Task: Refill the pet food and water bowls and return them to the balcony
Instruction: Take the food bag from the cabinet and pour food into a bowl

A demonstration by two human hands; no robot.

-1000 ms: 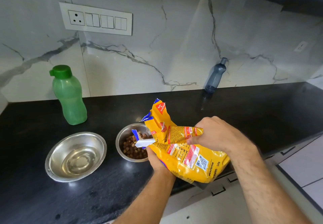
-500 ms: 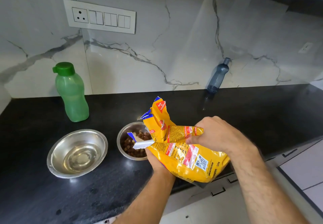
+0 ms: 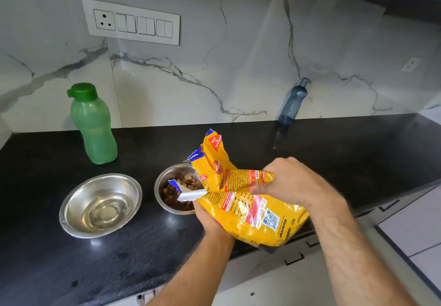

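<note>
Gripping yellow food bag (image 3: 250, 212) over black counter (image 3: 358, 152) front edge with left hand (image 3: 207, 217) beneath, right hand (image 3: 293, 181) pinching folded top, kibble bowl (image 3: 167, 186) beside water bowl (image 3: 100, 205), marble backsplash (image 3: 238, 66) behind.

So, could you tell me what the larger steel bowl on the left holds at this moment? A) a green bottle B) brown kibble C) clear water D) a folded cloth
C: the larger bowl shows clear water pooled over its shiny bottom, while the kibble lies in the smaller bowl.

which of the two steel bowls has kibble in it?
The smaller steel bowl, on the right, partly behind the yellow food bag, holds brown kibble. The wider bowl on the left, nearer the green bottle, holds only clear water.
</note>
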